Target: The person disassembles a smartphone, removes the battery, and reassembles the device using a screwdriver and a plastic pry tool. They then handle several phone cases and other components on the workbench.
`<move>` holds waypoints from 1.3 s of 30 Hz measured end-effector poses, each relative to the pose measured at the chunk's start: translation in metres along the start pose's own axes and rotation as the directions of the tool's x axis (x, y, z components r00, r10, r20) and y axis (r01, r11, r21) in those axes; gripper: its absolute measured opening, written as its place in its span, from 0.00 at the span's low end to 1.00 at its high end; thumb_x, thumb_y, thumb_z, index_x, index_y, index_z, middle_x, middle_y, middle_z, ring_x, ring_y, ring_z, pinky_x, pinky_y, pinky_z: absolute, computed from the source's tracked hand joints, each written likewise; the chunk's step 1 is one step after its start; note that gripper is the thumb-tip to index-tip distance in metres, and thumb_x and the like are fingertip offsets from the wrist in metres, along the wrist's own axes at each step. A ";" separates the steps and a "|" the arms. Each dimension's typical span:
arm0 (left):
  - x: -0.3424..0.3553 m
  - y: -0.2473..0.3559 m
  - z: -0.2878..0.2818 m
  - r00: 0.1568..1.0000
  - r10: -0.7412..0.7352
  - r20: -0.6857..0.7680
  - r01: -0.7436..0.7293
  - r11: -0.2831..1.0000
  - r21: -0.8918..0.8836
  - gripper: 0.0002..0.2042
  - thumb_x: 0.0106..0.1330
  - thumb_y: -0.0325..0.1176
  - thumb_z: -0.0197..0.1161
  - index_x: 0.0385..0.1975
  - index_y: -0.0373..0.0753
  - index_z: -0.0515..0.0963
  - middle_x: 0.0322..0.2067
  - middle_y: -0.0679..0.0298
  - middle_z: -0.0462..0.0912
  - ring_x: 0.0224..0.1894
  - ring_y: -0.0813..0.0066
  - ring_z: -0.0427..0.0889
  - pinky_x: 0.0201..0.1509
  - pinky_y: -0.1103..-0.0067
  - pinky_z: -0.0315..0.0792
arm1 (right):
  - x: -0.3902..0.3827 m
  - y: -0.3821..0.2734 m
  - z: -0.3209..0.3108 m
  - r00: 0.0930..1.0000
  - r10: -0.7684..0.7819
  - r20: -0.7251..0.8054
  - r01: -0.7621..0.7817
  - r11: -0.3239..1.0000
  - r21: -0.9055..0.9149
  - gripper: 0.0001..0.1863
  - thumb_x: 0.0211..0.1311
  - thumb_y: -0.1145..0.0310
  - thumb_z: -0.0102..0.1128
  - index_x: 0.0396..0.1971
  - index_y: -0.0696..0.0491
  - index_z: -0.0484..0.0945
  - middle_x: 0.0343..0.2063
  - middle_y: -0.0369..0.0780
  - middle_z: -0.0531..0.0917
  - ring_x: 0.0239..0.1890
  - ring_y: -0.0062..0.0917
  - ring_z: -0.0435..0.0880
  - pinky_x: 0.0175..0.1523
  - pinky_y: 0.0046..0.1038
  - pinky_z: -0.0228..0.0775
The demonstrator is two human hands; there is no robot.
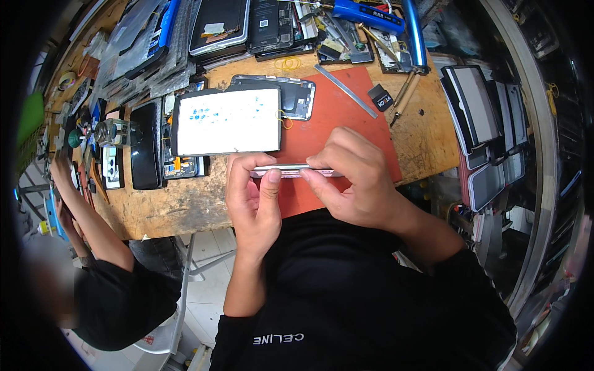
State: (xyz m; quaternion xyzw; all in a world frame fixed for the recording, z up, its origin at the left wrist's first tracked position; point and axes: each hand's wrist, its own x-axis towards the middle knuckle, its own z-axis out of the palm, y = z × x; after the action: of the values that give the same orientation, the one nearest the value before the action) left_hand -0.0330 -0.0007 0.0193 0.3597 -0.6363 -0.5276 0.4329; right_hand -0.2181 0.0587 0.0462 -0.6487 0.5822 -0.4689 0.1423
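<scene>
The left hand [252, 201] and right hand [359, 176] pinched a thin, phone-like device [289, 170] edge-on above the orange mat [302, 139] — handling was under way; full closure could not be confirmed edge-on.

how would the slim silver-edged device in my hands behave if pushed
The slim device would probably feel stiff, since its edge looks straight between the left hand and right hand. Its smooth-looking silver edge may be slippery. Being so thin, it could be fragile under hard pressure.

The held device [289, 167] is silver and pinkish, the mat [303, 139] orange-red.
</scene>
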 end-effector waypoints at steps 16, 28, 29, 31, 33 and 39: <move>-0.004 -0.006 -0.004 0.996 -0.050 -0.077 0.032 0.975 -0.222 0.06 0.77 0.28 0.63 0.45 0.35 0.74 0.39 0.61 0.83 0.44 0.75 0.82 0.80 0.59 0.61 | -0.001 -0.003 -0.005 0.998 -0.028 0.056 0.031 0.998 -0.059 0.11 0.52 0.77 0.76 0.31 0.55 0.80 0.29 0.40 0.77 0.30 0.36 0.80 0.35 0.37 0.70; 0.001 -0.012 -0.004 0.996 -0.025 -0.086 0.009 0.981 -0.192 0.07 0.79 0.30 0.60 0.48 0.35 0.72 0.39 0.62 0.78 0.47 0.73 0.80 0.79 0.55 0.59 | -0.029 0.026 -0.043 0.998 0.026 0.060 -0.042 0.962 0.269 0.14 0.57 0.82 0.74 0.44 0.60 0.84 0.35 0.42 0.85 0.34 0.28 0.87 0.39 0.26 0.77; 0.001 -0.012 -0.003 0.998 -0.016 -0.067 0.003 0.983 -0.183 0.07 0.79 0.30 0.59 0.48 0.36 0.71 0.40 0.63 0.77 0.46 0.73 0.79 0.78 0.56 0.60 | -0.030 0.029 -0.042 0.999 0.012 0.043 -0.023 0.965 0.261 0.13 0.57 0.83 0.73 0.43 0.61 0.84 0.34 0.42 0.85 0.34 0.28 0.86 0.38 0.27 0.77; 0.000 -0.011 -0.002 0.999 0.004 -0.052 -0.012 0.986 -0.165 0.07 0.80 0.30 0.58 0.50 0.36 0.70 0.42 0.63 0.75 0.46 0.74 0.77 0.75 0.60 0.63 | -0.029 0.035 -0.040 0.998 -0.033 0.054 0.017 0.960 0.279 0.12 0.57 0.83 0.72 0.42 0.61 0.84 0.33 0.42 0.84 0.33 0.28 0.85 0.35 0.28 0.75; -0.002 -0.014 0.006 0.994 0.005 -0.109 -0.020 0.989 -0.143 0.08 0.81 0.30 0.56 0.51 0.36 0.68 0.43 0.63 0.72 0.46 0.76 0.74 0.68 0.66 0.67 | -0.027 0.040 -0.042 0.991 -0.059 0.122 0.030 0.973 0.228 0.12 0.57 0.84 0.71 0.41 0.62 0.84 0.32 0.42 0.84 0.32 0.27 0.85 0.34 0.29 0.74; -0.002 -0.008 0.013 0.991 -0.026 -0.129 0.004 0.985 -0.171 0.07 0.83 0.30 0.54 0.52 0.35 0.67 0.44 0.64 0.69 0.45 0.79 0.71 0.54 0.79 0.69 | -0.019 0.043 -0.049 0.984 -0.009 0.176 -0.048 0.947 0.317 0.09 0.61 0.83 0.67 0.41 0.61 0.81 0.30 0.42 0.80 0.30 0.31 0.82 0.36 0.33 0.73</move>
State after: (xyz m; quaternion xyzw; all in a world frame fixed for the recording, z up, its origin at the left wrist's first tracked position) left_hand -0.0448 0.0043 0.0097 0.3598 -0.5565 -0.5586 0.4988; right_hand -0.2803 0.0816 0.0321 -0.6499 0.4901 -0.4970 0.3007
